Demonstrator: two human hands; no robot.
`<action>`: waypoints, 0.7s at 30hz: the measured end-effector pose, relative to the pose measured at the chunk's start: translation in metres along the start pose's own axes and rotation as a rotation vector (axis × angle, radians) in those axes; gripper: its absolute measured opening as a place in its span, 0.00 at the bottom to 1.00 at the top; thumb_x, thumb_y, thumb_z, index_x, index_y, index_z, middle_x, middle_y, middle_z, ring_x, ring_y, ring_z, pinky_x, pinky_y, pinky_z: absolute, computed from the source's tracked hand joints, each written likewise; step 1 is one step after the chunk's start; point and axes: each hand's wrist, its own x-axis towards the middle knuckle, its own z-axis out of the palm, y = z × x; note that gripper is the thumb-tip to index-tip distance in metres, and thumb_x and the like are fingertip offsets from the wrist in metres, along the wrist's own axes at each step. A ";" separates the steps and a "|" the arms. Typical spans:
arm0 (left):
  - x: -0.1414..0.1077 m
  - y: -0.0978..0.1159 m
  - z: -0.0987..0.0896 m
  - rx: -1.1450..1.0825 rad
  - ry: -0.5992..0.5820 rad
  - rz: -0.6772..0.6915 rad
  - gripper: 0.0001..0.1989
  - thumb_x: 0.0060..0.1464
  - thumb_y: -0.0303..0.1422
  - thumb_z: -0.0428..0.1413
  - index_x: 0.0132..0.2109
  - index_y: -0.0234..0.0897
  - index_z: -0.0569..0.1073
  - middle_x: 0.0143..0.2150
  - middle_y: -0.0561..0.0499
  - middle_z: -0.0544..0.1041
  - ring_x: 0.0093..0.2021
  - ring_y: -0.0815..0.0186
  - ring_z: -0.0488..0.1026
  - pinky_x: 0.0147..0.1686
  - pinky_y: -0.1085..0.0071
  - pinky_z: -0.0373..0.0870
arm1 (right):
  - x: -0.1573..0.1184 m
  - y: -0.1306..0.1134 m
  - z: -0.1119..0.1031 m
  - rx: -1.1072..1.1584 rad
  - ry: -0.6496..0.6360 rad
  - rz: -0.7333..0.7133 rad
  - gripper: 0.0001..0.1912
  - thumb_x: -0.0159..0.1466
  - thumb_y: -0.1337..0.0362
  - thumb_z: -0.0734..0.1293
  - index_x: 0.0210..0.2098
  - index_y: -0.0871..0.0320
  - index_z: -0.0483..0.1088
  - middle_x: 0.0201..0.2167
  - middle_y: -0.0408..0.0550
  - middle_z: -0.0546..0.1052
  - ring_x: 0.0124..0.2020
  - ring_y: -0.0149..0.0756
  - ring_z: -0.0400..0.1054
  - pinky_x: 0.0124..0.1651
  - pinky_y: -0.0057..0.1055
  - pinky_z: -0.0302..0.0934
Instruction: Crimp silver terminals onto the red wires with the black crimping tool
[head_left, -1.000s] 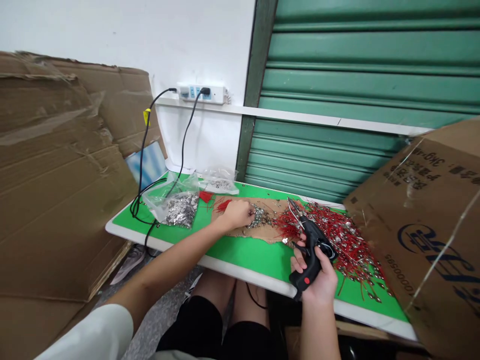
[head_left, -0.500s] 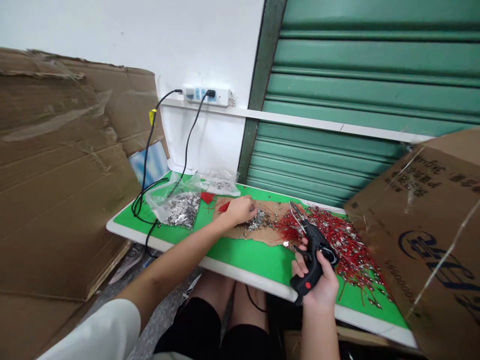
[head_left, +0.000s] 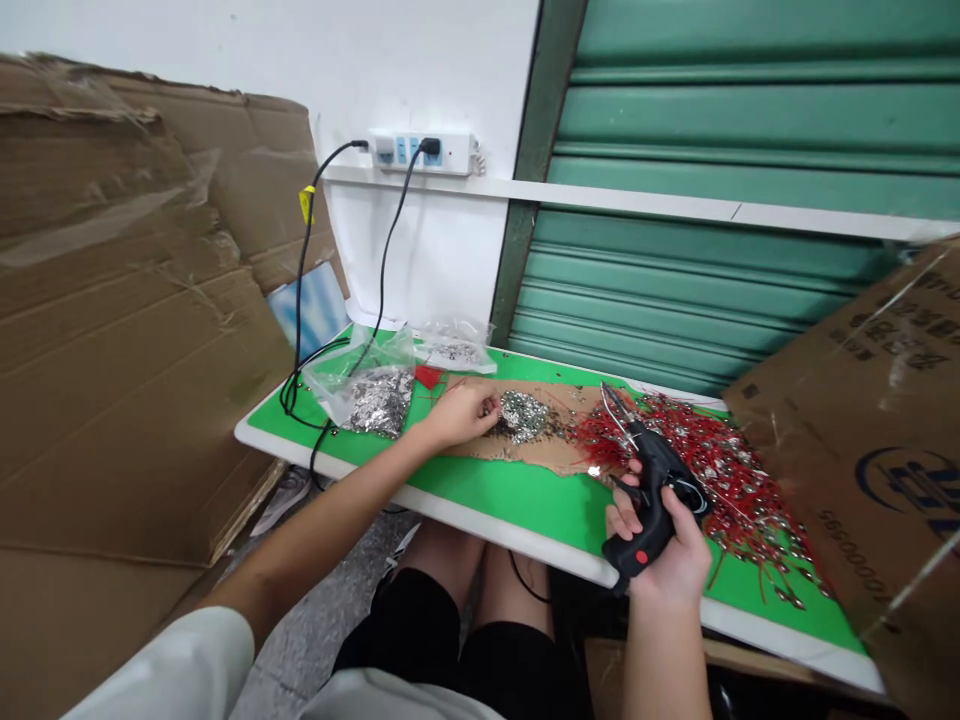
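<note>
My right hand [head_left: 675, 560] is wrapped round the grip of a black soldering gun [head_left: 651, 500] with a red dot on its handle. Its slim metal tip points up and left, over red wires. My left hand [head_left: 466, 412] is closed, fingertips pinched together at the left edge of a pile of small silvery metal pieces [head_left: 525, 415]. Whatever its fingers hold is hidden or too small to make out. The pile lies on a strip of brown cardboard [head_left: 540, 460]. A large heap of red wires with shiny metal ends [head_left: 720, 470] spreads to the right.
A plastic bag of metal pieces [head_left: 379, 400] and a second clear bag [head_left: 457, 350] lie on the green tabletop [head_left: 480, 490]. Black cables [head_left: 300, 290] run to a power strip [head_left: 427, 152]. Cardboard boxes flank both sides, the left one [head_left: 120, 330] and the right one [head_left: 862, 440].
My left hand has drawn back from over the metal pile to its left edge, uncovering more pieces. My right hand still holds the soldering gun. The view has tilted slightly.
</note>
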 end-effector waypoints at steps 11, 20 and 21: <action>-0.003 -0.019 -0.001 0.009 0.020 0.058 0.09 0.55 0.27 0.51 0.39 0.34 0.77 0.33 0.49 0.78 0.36 0.67 0.72 0.38 0.73 0.67 | -0.001 0.000 0.003 -0.001 0.023 0.013 0.14 0.54 0.62 0.71 0.39 0.59 0.73 0.30 0.46 0.74 0.17 0.24 0.55 0.15 0.23 0.57; -0.012 -0.026 0.001 0.046 -0.076 0.082 0.11 0.59 0.34 0.53 0.43 0.37 0.79 0.43 0.48 0.80 0.45 0.66 0.75 0.50 0.70 0.69 | 0.001 0.000 0.001 -0.047 0.007 0.008 0.13 0.55 0.62 0.70 0.39 0.58 0.73 0.31 0.47 0.74 0.17 0.25 0.54 0.14 0.25 0.55; -0.014 -0.027 0.002 0.059 -0.078 0.093 0.11 0.59 0.34 0.54 0.43 0.38 0.79 0.43 0.48 0.80 0.46 0.65 0.74 0.51 0.69 0.69 | 0.001 0.000 0.001 -0.047 0.005 0.013 0.13 0.55 0.62 0.70 0.39 0.58 0.73 0.31 0.47 0.74 0.17 0.25 0.54 0.14 0.25 0.55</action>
